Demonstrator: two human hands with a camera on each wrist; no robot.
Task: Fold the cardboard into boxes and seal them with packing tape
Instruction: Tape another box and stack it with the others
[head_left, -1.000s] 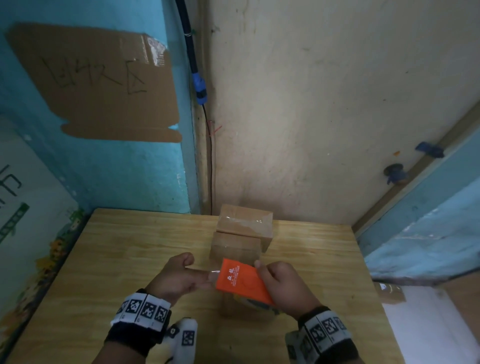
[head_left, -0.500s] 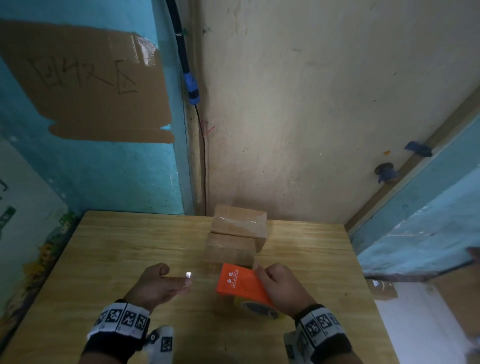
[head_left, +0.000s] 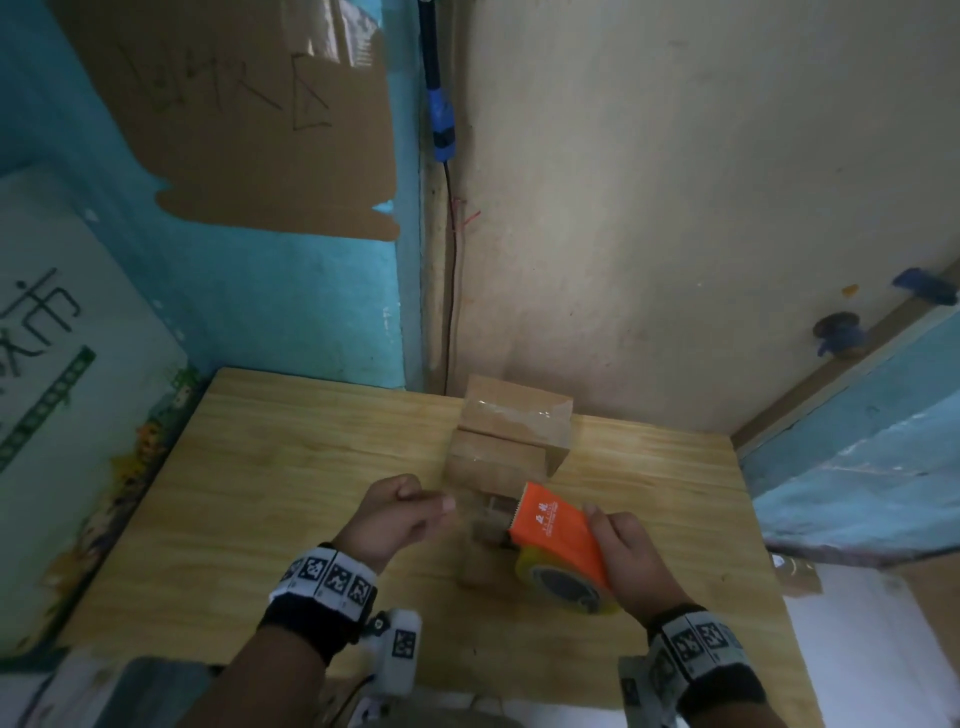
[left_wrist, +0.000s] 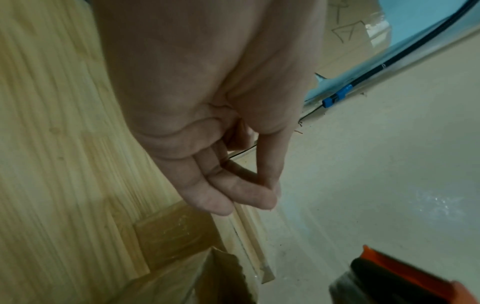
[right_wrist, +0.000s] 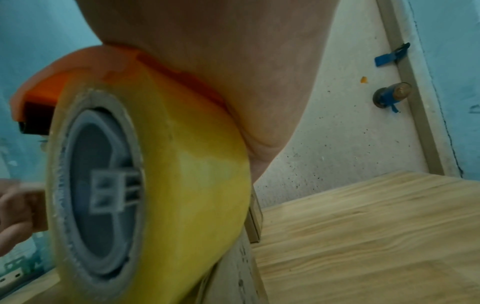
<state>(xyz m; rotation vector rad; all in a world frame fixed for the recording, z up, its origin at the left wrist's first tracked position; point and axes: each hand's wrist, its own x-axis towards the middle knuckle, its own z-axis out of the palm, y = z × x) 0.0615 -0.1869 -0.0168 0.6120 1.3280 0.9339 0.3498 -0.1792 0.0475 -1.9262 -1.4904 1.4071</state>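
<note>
My left hand (head_left: 442, 503) pinches the end of a clear tape strip (head_left: 480, 506) between thumb and forefinger; the left wrist view shows the pinching fingertips (left_wrist: 262, 197). The strip runs right to an orange tape dispenser (head_left: 553, 527) with a yellowish roll (head_left: 566, 590), which my right hand (head_left: 621, 545) grips from the right. Below the strip stands a small brown cardboard box (head_left: 483, 543), blurred in the head view. In the right wrist view the tape roll (right_wrist: 161, 164) fills the frame and hides my fingers.
Two taped cardboard boxes (head_left: 511, 431) are stacked at the back of the wooden table (head_left: 291, 467), against the wall corner. A black cable (head_left: 447, 291) runs down that corner. The table's right edge (head_left: 753, 519) drops to the floor.
My left hand has pulled the tape end leftwards off the dispenser, so a short strip now spans between them. The right hand still holds the dispenser over the small box.
</note>
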